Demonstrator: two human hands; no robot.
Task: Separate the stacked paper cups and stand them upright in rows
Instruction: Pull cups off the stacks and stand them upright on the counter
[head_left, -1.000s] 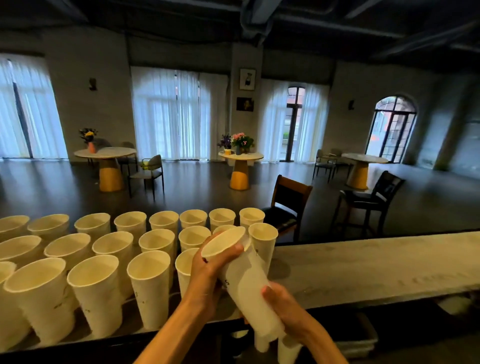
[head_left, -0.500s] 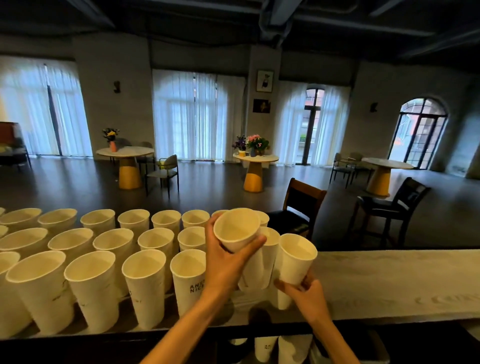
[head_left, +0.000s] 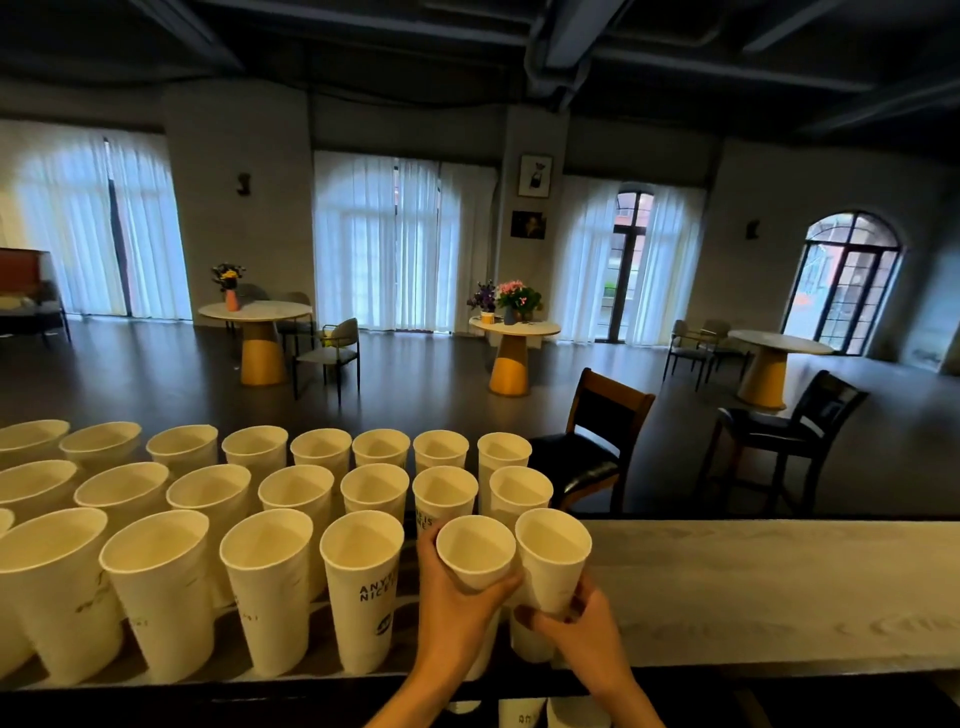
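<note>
While both cups hover at the right end of the front row on the counter (head_left: 753, 582), we should lower each straight down, base flat, rims level with the printed cup (head_left: 361, 582) to their left. Our left hand (head_left: 457, 603) wraps its cup (head_left: 475, 553) just under the rim. Our right hand (head_left: 576, 629) grasps the second cup (head_left: 553, 558) low on its wall, fingers curled around it.
</note>
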